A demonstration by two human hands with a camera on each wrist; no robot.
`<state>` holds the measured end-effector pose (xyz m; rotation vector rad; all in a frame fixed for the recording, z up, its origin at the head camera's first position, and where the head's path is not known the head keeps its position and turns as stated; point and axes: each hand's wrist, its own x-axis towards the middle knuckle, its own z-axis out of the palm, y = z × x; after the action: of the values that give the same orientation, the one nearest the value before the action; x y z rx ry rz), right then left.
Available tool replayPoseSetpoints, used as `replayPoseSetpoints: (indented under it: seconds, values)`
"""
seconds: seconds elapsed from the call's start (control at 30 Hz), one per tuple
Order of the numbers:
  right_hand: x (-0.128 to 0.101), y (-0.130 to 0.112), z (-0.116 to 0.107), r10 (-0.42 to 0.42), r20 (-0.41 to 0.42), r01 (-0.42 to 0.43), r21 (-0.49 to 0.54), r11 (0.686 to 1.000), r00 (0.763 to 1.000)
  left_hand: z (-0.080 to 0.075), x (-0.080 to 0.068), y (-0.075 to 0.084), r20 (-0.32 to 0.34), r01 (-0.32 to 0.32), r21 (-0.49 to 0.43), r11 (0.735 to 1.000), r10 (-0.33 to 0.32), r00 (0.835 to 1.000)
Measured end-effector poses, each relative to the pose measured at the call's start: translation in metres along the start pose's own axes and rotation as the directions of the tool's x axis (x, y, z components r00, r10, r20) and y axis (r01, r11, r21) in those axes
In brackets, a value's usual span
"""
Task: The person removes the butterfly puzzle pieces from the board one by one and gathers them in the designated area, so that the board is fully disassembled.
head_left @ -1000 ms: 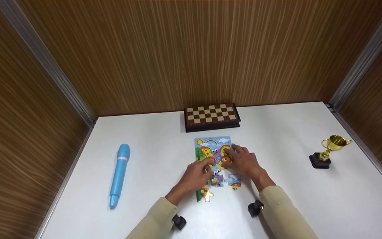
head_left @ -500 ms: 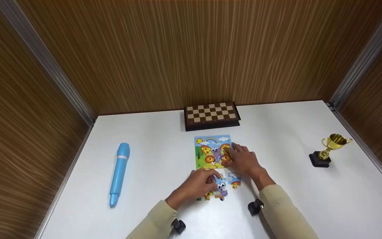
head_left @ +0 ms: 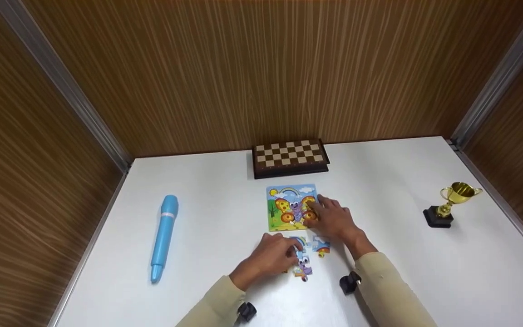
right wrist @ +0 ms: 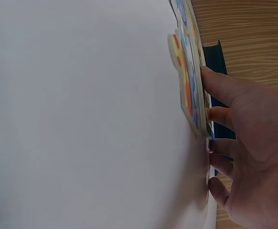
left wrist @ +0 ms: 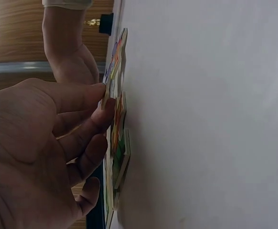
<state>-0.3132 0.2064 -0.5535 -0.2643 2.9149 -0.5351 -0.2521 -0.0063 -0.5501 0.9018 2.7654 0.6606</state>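
My left hand (head_left: pixel 270 255) pinches a jigsaw piece (head_left: pixel 304 262) with a purple butterfly face between thumb and fingertips, low over the table. More pieces (left wrist: pixel 121 160) lie under and beside that hand in the left wrist view, mostly hidden in the head view. A butterfly picture board (head_left: pixel 281 193) with a rainbow and sun lies flat just beyond. On its right edge rests my right hand (head_left: pixel 335 221), fingers spread. Nearer me than that hand is a loose corner piece (head_left: pixel 320 243) with a cloud and an orange wing; it also shows in the right wrist view.
A folded chessboard box (head_left: pixel 290 159) sits against the wood-grain back wall. To the left lies a thick light-blue pen-shaped object (head_left: pixel 163 238). A gold trophy cup (head_left: pixel 445 206) on a black base stands at the right. All rest on a white table (head_left: pixel 216 200).
My left hand has drawn back from the picture board toward me, bringing the butterfly-face piece nearer and slightly right. The right hand stays on the board's edge.
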Motion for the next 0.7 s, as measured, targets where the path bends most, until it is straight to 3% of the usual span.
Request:
replayPoseSetpoints:
  seconds: [0.27,0.53,0.7]
  values:
    - [-0.0005,0.0024,-0.0003,0.007,0.010,-0.007,-0.003,1.000,1.000,0.0022,0.0007,0.0053,-0.001,0.030,0.055,0.998,-0.030,1.000]
    - [-0.0002,0.0030,-0.0003,-0.007,0.003,0.007,0.013,1.000,1.000,0.0009,0.0004,0.0087,0.017,0.074,0.021,0.997,-0.074,0.997]
    - [-0.0002,0.0021,0.0003,-0.013,-0.004,0.013,0.010,1.000,1.000,0.0019,0.0010,0.0092,0.028,0.067,0.024,0.997,-0.068,0.997]
